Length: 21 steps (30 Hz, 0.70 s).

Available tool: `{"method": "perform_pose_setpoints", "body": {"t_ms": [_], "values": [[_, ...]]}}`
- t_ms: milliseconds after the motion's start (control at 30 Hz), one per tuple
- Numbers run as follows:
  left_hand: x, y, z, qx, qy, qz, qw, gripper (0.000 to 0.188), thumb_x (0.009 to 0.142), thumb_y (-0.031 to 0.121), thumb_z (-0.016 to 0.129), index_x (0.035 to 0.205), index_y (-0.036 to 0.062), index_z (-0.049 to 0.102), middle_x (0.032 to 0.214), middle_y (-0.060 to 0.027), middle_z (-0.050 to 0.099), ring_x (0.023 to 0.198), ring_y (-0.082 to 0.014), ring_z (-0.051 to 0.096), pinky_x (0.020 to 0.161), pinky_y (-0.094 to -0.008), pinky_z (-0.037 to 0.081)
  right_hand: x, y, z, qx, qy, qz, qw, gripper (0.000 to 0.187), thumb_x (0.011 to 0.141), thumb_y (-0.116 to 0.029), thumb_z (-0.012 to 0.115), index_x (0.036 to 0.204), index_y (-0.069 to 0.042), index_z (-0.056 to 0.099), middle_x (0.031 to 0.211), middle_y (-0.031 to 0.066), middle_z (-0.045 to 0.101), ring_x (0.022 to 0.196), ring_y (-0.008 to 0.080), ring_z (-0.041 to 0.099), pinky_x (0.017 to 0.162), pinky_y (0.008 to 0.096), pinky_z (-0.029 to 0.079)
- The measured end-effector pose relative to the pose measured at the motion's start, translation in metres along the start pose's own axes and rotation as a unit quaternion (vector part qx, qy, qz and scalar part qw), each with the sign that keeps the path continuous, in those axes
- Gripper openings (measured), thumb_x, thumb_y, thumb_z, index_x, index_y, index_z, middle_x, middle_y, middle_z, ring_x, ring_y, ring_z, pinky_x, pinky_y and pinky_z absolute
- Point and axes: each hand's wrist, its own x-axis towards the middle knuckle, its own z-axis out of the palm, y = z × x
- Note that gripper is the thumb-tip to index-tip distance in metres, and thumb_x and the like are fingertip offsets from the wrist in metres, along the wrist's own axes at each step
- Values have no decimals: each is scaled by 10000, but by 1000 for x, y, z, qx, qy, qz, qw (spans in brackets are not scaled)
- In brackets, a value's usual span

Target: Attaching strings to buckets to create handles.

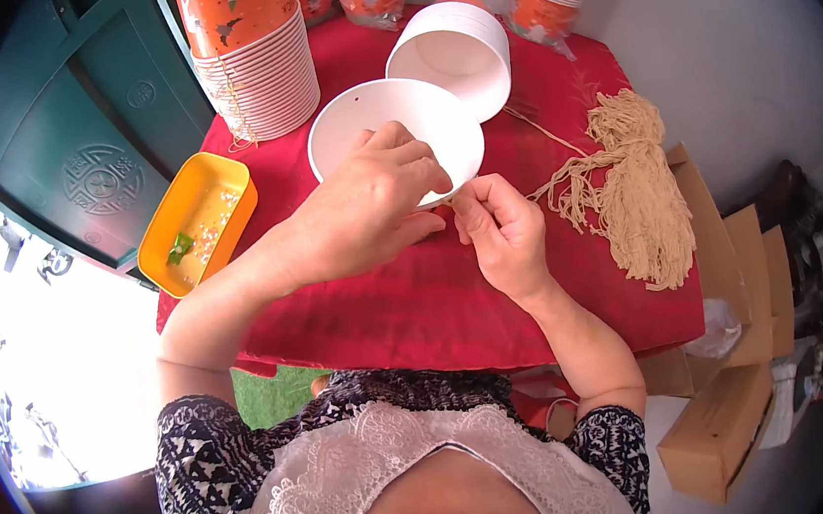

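A white-lined paper bucket [345, 130] lies tipped at the middle of the table, its mouth facing me and a small hole near its far rim. My left hand [376, 201] is closed over the near rim, with fingers inside and the thumb outside. At the right end of that rim, my right hand [503, 233] is pinched; what lies between its fingertips is too small to make out. To the right lies a bundle of beige cords [638, 191], with one loose strand [546, 131] running toward the buckets.
Behind stands another tipped white bucket or stack [447, 55]. A tall stack of orange-printed buckets [256, 84] is at the far left, with more stacks along the back. A yellow tray [242, 199] holds small bits at left. Cardboard boxes [716, 436] sit right of the red-covered table [378, 325].
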Motion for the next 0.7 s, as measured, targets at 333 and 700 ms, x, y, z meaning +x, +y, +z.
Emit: {"method": "perform_pose_setpoints", "body": {"t_ms": [333, 700], "values": [[11, -3, 8, 3, 13, 23, 1000, 106, 763, 26, 703, 811, 39, 609, 806, -75, 610, 873, -280, 563, 838, -409, 412, -2, -4, -5, -4, -6, 11, 1000, 53, 949, -9, 584, 902, 15, 580, 627, 8, 572, 558, 53, 524, 495, 218, 414], [13, -10, 10, -59, 14, -3, 998, 94, 826, 45, 632, 782, 0, 562, 763, -124, 583, 794, -325, 556, 766, -413, 432, -4, -15, -8, -70, -2, -26, 997, 83, 887, 53, 629, 855, 6, 567, 587, -14, 547, 514, 8, 481, 453, 202, 359]]}}
